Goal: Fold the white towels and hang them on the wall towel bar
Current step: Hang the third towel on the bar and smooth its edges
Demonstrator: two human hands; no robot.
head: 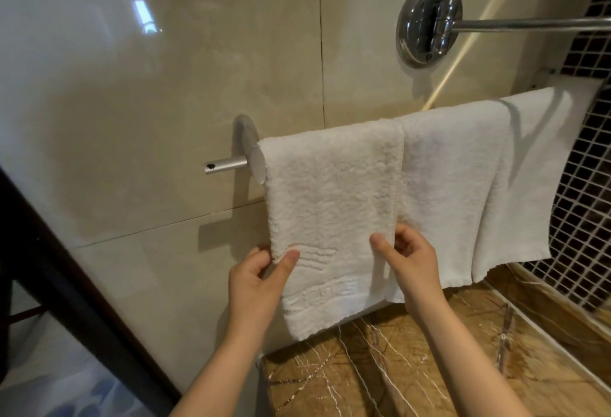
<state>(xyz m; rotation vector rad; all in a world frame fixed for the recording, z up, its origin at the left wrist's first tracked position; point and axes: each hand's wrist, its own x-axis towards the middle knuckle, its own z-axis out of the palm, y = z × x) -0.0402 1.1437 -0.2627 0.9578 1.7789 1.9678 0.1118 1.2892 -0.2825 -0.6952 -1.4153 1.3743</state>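
A thick white terry towel hangs folded over the left end of the wall towel bar. My left hand pinches its left edge between thumb and fingers. My right hand pinches its right edge at about the same height. To the right, a second white towel hangs on the same bar, and a thinner white towel hangs beyond that. The bar itself is hidden under the towels except for its left stub and round mount.
A chrome round wall mount with a rod running right sits above the towels. Below is a brown veined marble ledge. A mosaic-tile wall stands at the right, a dark frame at the left.
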